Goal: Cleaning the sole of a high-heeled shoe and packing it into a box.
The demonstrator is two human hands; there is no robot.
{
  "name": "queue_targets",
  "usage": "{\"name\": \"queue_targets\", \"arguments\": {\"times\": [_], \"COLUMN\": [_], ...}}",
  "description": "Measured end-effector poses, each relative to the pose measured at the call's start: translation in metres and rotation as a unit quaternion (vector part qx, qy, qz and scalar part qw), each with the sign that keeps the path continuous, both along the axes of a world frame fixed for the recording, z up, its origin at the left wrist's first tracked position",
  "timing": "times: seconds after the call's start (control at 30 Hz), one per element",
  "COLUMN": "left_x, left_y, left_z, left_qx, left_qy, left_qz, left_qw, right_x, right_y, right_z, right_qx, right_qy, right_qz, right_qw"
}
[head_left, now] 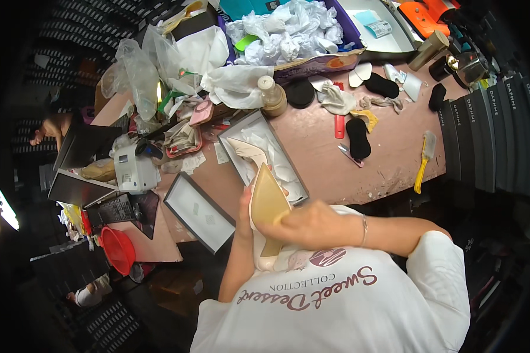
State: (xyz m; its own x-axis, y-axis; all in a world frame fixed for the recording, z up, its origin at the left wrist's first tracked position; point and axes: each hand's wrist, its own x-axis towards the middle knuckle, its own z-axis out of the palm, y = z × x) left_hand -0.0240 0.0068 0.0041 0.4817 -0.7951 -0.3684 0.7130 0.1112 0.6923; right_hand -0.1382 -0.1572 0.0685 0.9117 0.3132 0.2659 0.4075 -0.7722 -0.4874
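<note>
Shoe [269,194], pale with a tan sole, sits near the middle of the head view, held sole-up, its pointed toe aimed at twelve o'clock and its heel at six. The left hand [245,215] grips it along the nine o'clock side; the right hand [306,226] lies curled against the sole from three o'clock, and whether those fingers pinch anything I cannot tell. Toward twelve, a second shoe [246,152] rests in a grey box [289,165] with white paper [281,170]; a shallow lid [188,197] lies at nine. The held shoe is probably light, stiff along the sole, smooth enough to slip and easily scuffed. Its narrow waist looks the surest hold, sparing the toe.
</note>
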Motion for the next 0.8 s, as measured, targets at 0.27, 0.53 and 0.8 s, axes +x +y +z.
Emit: {"name": "queue_targets", "arguments": {"times": [0.27,0.53,0.8], "left_x": [-0.006,-0.002,0.004], "left_y": [0.000,0.000,-0.008], "left_z": [-0.002,-0.001,0.019], "left_qx": [0.006,-0.023,-0.089], "left_qy": [0.006,0.001,-0.012], "left_qz": [0.026,0.006,-0.014], "left_qw": [1.000,1.000,0.996], "right_x": [0.021,0.033,0.088], "right_y": [0.010,0.020,-0.053], "right_z": [0.016,0.008,-0.073], "right_qx": [-0.018,0.055,0.428], "right_qy": [0.088,0.005,0.093], "right_qz": [-0.008,-0.028,-0.266], "right_qw": [0.996,0.998,0.859]}}
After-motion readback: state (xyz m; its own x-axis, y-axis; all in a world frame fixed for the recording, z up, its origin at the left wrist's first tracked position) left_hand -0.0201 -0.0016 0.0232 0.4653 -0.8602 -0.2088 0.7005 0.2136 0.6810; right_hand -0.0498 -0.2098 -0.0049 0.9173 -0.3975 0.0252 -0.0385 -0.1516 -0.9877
